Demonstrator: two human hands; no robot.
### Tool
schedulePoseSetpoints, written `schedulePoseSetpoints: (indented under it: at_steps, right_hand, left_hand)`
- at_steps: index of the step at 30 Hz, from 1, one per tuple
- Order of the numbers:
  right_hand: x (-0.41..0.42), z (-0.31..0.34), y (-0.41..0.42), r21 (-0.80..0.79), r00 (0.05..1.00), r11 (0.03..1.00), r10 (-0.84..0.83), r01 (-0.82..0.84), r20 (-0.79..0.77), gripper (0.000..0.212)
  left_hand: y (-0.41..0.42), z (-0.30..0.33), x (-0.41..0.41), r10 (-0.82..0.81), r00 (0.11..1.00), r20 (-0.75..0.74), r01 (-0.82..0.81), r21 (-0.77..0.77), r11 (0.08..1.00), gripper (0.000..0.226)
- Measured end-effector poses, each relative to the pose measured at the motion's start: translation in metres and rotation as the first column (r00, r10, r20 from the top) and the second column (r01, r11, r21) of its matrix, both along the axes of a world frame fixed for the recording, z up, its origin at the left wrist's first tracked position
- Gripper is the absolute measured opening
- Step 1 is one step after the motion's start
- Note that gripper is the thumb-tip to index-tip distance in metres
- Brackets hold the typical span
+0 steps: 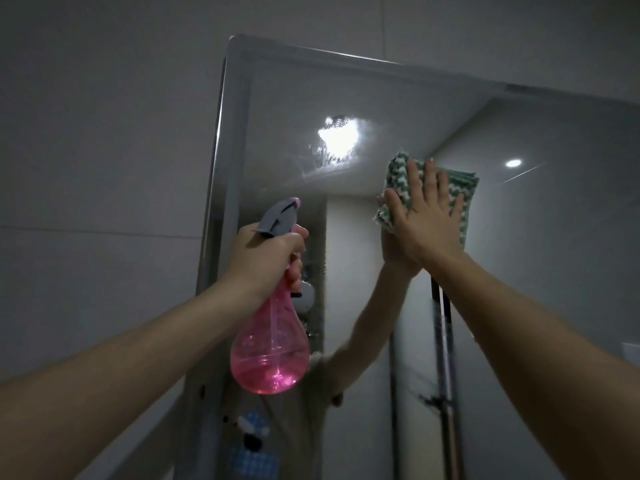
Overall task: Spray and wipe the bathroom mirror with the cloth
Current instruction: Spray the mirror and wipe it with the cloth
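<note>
right now the right hand (424, 216) lies flat with fingers spread, pressing the green-and-white cloth (398, 174) against the mirror (381, 98), a little below and right of a wet, glaring patch (334, 140) on the upper glass. the left hand (268, 258) has its grip wrapped tight around the neck of the pink spray bottle (270, 351), held up just off the glass; whether a finger sits on the trigger is hard to tell in this dim light.

to wipe well, keep the palm flat so the whole cloth bears evenly, sweep up and left through the wet patch, then work in overlapping passes so no streaks dry on.

the mirror's metal frame (216, 161) runs close on the left and across the top, so strokes should stop at that edge. plenty of open glass lies to the right and below. the bottle hangs in the path of any low leftward sweep; lowering it would free room.
</note>
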State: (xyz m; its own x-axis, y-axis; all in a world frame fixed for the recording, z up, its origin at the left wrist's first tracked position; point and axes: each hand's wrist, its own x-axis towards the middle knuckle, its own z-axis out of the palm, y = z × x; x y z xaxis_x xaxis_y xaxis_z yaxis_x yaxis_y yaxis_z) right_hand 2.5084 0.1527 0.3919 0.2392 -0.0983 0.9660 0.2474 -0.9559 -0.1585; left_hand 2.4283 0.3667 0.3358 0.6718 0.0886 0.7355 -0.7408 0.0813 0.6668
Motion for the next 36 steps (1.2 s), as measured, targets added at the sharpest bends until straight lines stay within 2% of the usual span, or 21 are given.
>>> schedulePoseSetpoints:
  at_steps: [7, 14, 18, 23, 28, 30, 31, 33, 36]
  right_hand:
    - [-0.002, 0.01, 0.029, 0.082, 1.0, 0.996, -0.022, 0.02, 0.018, 0.063]
    - [-0.012, 0.027, 0.13, -0.201, 0.996, 0.979, 0.05, -0.035, 0.072, 0.062]
    - [-0.014, 0.027, 0.18, -0.319, 0.993, 0.948, 0.06, -0.024, 0.104, 0.062]
    - [-0.013, 0.029, 0.183, -0.375, 0.993, 0.927, 0.06, -0.018, 0.1, 0.061]
    - [-0.017, 0.046, 0.163, -0.491, 0.995, 0.871, 0.039, 0.01, 0.088, 0.059]
    - [-0.018, 0.059, 0.144, -0.438, 0.996, 0.899, 0.053, -0.015, 0.073, 0.058]
    - [-0.018, 0.066, 0.131, -0.381, 0.996, 0.924, 0.069, -0.039, 0.065, 0.058]
    - [-0.014, 0.078, 0.102, -0.262, 0.996, 0.964, 0.071, -0.053, 0.058, 0.058]
    - [-0.008, 0.082, 0.052, -0.128, 0.999, 0.991, 0.032, -0.027, 0.036, 0.059]
  left_hand:
    - [0.005, 0.015, -0.003, -0.031, 0.999, 0.025, 0.031, 0.014, 0.999, 0.018]
    - [0.049, 0.018, -0.007, -0.064, 0.995, 0.079, 0.068, -0.042, 0.997, 0.017]
    - [0.078, 0.026, -0.005, 0.017, 0.997, 0.078, -0.017, -0.002, 1.0, 0.013]
    - [0.102, 0.04, -0.008, 0.091, 0.991, 0.098, -0.1, 0.101, 0.99, 0.02]
    - [0.097, 0.061, 0.011, 0.172, 0.985, 0.031, -0.175, 0.163, 0.971, 0.022]
    - [0.09, 0.068, 0.017, 0.149, 0.989, 0.008, -0.148, 0.172, 0.974, 0.012]
    - [0.088, 0.071, 0.022, 0.15, 0.989, -0.019, -0.144, 0.172, 0.974, 0.017]
    - [0.089, 0.077, 0.04, 0.127, 0.99, -0.064, -0.115, 0.167, 0.979, 0.047]
    - [0.087, 0.078, 0.068, 0.079, 0.996, -0.046, -0.069, 0.182, 0.981, 0.064]
